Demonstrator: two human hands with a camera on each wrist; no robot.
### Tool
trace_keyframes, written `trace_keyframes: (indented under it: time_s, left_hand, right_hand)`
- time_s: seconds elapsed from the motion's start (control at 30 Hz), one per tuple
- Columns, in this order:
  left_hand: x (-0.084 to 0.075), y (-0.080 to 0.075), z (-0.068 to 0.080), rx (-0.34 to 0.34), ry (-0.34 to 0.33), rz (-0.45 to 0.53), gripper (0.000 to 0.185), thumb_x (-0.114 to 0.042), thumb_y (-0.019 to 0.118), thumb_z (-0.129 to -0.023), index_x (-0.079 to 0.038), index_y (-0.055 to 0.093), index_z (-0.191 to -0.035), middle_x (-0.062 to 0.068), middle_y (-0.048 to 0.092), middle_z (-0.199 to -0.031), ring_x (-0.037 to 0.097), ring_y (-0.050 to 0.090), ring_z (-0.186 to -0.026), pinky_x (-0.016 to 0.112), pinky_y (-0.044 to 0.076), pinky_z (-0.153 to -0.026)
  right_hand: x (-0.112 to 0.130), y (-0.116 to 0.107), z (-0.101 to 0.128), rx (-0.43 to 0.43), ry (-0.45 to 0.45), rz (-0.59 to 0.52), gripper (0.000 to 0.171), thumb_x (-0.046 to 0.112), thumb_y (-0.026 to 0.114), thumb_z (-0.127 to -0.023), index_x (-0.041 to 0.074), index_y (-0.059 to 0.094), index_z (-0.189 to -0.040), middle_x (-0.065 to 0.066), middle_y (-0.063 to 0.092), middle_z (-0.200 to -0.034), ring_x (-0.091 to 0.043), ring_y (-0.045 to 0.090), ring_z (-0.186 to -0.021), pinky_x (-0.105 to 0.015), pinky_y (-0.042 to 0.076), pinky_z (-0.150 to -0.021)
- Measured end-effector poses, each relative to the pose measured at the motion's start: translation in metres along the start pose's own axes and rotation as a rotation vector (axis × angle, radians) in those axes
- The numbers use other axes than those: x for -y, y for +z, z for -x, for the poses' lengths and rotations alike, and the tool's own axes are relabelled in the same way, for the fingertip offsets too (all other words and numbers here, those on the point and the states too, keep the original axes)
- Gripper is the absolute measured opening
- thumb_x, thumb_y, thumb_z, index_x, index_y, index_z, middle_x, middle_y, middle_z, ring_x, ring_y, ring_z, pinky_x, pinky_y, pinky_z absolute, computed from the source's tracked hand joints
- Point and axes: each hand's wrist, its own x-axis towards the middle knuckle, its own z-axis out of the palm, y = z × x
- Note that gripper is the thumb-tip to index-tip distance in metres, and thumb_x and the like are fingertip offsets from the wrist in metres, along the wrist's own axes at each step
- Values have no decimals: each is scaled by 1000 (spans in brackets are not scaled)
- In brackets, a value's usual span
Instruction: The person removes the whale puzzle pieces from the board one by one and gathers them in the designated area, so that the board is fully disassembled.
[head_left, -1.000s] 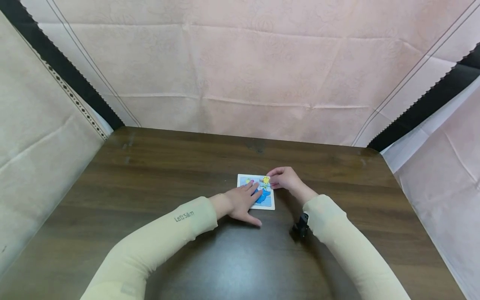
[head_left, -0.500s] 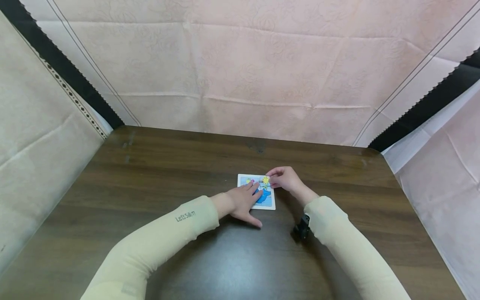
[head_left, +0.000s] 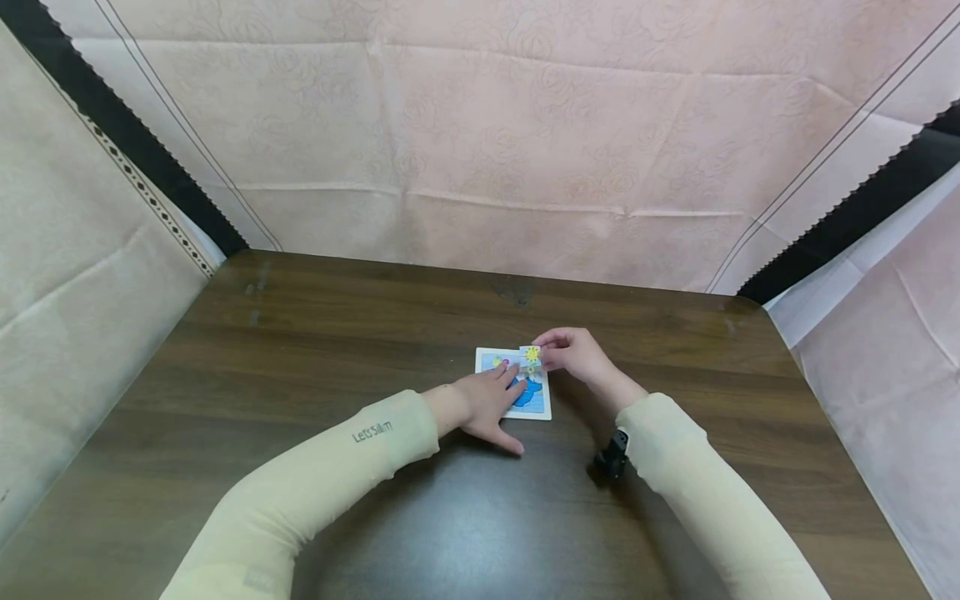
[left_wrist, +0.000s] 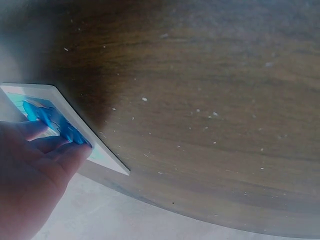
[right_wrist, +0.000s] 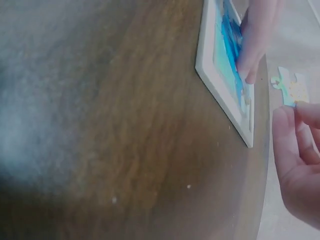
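Note:
A small white-framed puzzle board point(head_left: 540, 410) with a blue picture lies in the middle of the dark wooden table point(head_left: 315, 350). My left hand point(head_left: 489, 402) rests flat on it, straight fingers pressing the blue pieces point(left_wrist: 55, 127). My right hand point(head_left: 570, 354) pinches a puzzle piece with a yellow sun point(head_left: 532, 355) just above the board's far right corner. The right wrist view shows that piece point(right_wrist: 291, 88) lifted clear of the board point(right_wrist: 220, 95), held at my fingertips point(right_wrist: 300, 112).
Pink cloth point(head_left: 480, 142) hangs behind the table and pale cloth point(head_left: 67, 275) drapes at both sides. A small black camera point(head_left: 611, 454) sits on my right wrist. Bare wood surrounds the board.
My right hand has lifted the sun piece slightly up off the board's corner. My left hand stays pressed on the board.

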Motion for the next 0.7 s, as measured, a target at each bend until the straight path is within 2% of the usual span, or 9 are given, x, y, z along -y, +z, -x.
trace_keyframes:
  time_s: [0.1, 0.27, 0.43, 0.57, 0.7]
  left_hand:
    - [0, -1, 0, 4, 3, -4, 101, -78, 43, -77, -16, 14, -150, 9, 4, -159, 26, 6, -147, 35, 16, -119]
    - [0, 0, 0, 5, 1, 6, 100, -78, 43, -76, -17, 15, -150, 8, 5, -159, 25, 6, -147, 35, 16, -119]
    - [0, 3, 2, -10, 3, 28, 97, -76, 42, -78, -18, 13, -150, 7, 4, -159, 25, 5, -147, 36, 15, -119]
    - [-1, 8, 3, -44, 8, 5, 97, -75, 41, -80, -16, 11, -151, 8, 2, -159, 26, 2, -147, 37, 14, -120]
    - [-3, 13, 3, -75, 10, -38, 97, -76, 39, -80, -15, 9, -151, 8, 1, -159, 28, 1, -147, 38, 14, -120]
  right_hand:
    - [0, -3, 1, -20, 67, -60, 26, 10, 58, -91, -2, 61, -114, -14, 64, -101, -16, 65, -83, -40, 54, -85]
    - [-3, -13, 3, -43, 153, -166, 31, 10, 56, -92, -2, 57, -120, -10, 63, -102, -12, 65, -78, -32, 55, -83]
    - [-5, -27, 10, -50, 165, -219, 35, 9, 56, -91, -4, 53, -124, -9, 60, -104, -9, 63, -73, -28, 56, -81]
    - [-8, -38, 15, -54, 170, -234, 37, 9, 56, -92, -5, 51, -126, -12, 56, -112, -10, 63, -76, -25, 55, -80]
    - [-12, -51, 22, -54, 161, -272, 39, 8, 55, -92, -8, 48, -127, -8, 55, -108, -8, 62, -77, -21, 55, -77]
